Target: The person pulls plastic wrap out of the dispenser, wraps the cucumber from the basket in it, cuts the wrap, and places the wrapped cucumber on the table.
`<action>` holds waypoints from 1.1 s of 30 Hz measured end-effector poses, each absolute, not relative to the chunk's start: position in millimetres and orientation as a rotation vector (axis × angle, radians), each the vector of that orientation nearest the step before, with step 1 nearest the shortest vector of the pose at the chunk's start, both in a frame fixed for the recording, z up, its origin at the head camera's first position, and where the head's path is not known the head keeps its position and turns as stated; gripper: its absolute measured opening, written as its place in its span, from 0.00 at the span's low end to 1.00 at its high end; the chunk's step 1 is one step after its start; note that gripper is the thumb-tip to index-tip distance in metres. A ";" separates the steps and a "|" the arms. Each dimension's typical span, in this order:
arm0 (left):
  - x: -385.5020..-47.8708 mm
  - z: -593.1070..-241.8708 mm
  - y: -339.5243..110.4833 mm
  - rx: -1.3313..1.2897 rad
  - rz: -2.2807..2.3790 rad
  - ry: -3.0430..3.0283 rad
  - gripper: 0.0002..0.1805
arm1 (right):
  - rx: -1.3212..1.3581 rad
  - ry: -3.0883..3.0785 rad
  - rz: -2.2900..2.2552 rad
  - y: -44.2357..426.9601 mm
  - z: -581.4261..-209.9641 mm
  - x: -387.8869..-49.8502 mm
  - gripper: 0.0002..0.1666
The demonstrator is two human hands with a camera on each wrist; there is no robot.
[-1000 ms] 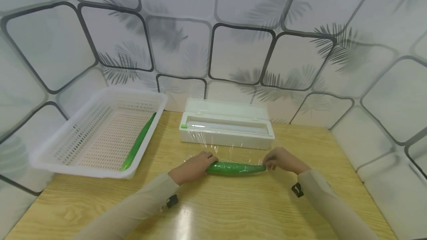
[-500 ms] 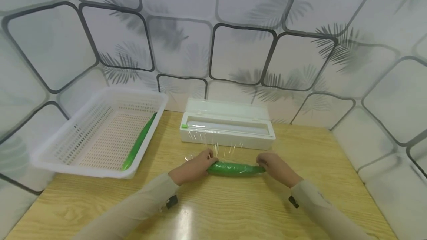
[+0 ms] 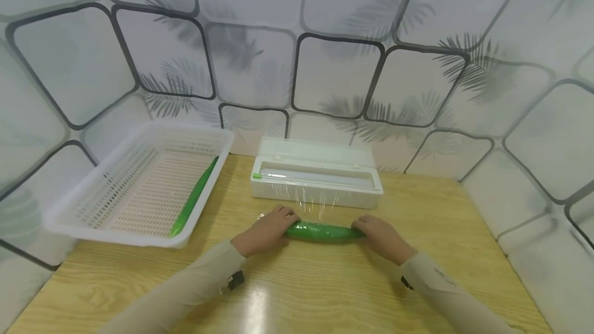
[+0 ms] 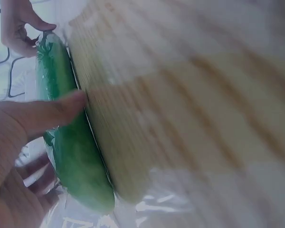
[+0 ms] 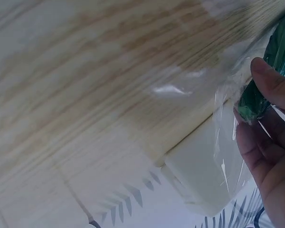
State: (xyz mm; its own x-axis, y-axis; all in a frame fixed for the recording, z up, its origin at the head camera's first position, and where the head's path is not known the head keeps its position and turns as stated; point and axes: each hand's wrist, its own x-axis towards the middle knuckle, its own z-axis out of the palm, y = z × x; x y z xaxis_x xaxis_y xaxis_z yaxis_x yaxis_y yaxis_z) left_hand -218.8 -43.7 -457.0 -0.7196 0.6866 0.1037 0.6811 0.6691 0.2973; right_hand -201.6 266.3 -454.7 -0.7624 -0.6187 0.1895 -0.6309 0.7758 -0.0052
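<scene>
A green cucumber (image 3: 322,232) wrapped in shiny cling film lies crosswise in front of the white wrap dispenser (image 3: 315,196). Clear film (image 3: 312,211) stretches from the dispenser down to it. My left hand (image 3: 269,228) grips the cucumber's left end; in the left wrist view its thumb (image 4: 52,111) lies across the near side, fingers behind. At the narrow right end, my right hand (image 3: 382,238) holds the cucumber. The right wrist view shows that hand's thumb (image 5: 270,83) and fingers around the tip (image 5: 251,102), where loose film gathers.
A white slotted basket (image 3: 116,238) stands on the left and holds another long green cucumber (image 3: 195,197). The dispenser's lid (image 3: 317,151) is up, with a film roll (image 3: 315,177) inside. Behind the wooden table (image 3: 325,293) rises a patterned wall (image 3: 339,73).
My right hand has moved left and closed in on the cucumber's narrow end. The cucumber and my left hand have shifted slightly left and toward the dispenser.
</scene>
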 end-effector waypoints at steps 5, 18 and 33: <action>-223.4 -461.2 -49.3 1.184 0.434 2.936 0.30 | 0.945 -2.888 0.177 267.3 -455.4 -203.3 0.14; -227.5 -457.2 -65.2 0.961 0.507 2.935 0.21 | 0.928 -3.011 0.422 272.4 -458.1 -208.9 0.16; -231.0 -456.1 -74.0 0.915 0.704 2.824 0.18 | 0.714 -3.067 0.981 284.9 -458.9 -222.2 0.08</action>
State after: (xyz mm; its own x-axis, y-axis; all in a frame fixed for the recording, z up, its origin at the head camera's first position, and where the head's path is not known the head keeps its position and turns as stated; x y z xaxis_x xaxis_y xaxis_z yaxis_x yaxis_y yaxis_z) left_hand -231.0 -74.0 -456.1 -0.8165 0.5747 0.0545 0.5330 0.7143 0.4535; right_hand -222.2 284.9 -458.9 -0.8946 -0.4466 -0.0175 -0.3536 0.7312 -0.5834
